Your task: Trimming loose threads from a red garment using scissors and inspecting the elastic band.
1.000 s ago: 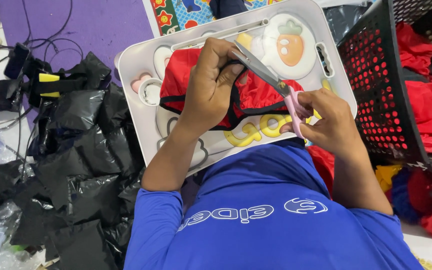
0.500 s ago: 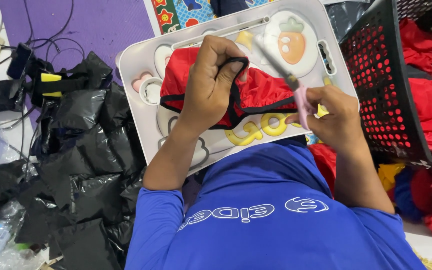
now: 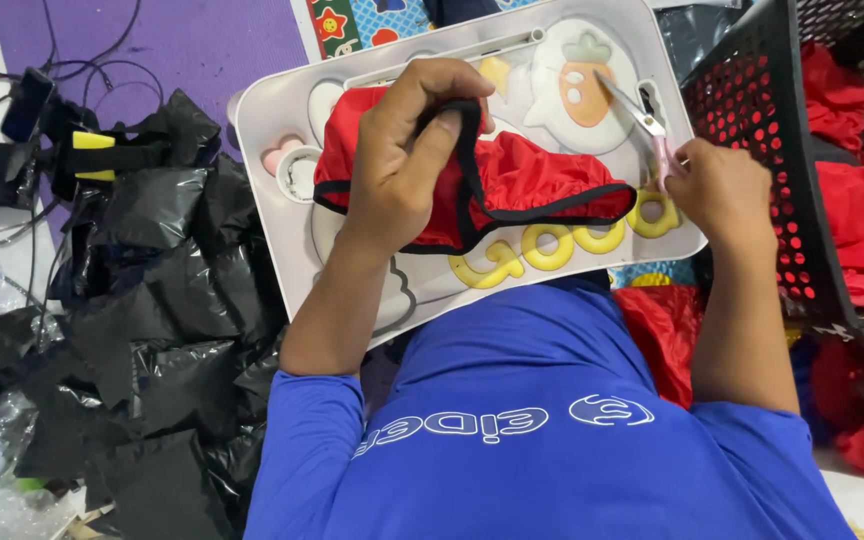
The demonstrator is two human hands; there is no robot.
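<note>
While the red garment [image 3: 512, 190] with black edging lies spread on the white tray [image 3: 272, 130], a loop of its black trim is pinched up by the left hand [image 3: 407, 160], fingers curled tight around the band. Just right of the garment, small scissors [image 3: 642, 120] with a pink handle are held in the right hand [image 3: 717, 190], fist closed on the handle, blades parted and pointing up over the tray's carrot picture, apart from the cloth. Step judged: trimming at the black edge, cut not yet made. Next move judged to need the blades brought left to the raised trim, band kept taut. Right of the tray, a black basket [image 3: 752, 110] with more red cloth is seen; left of it, black plastic bags [image 3: 152, 300].
</note>
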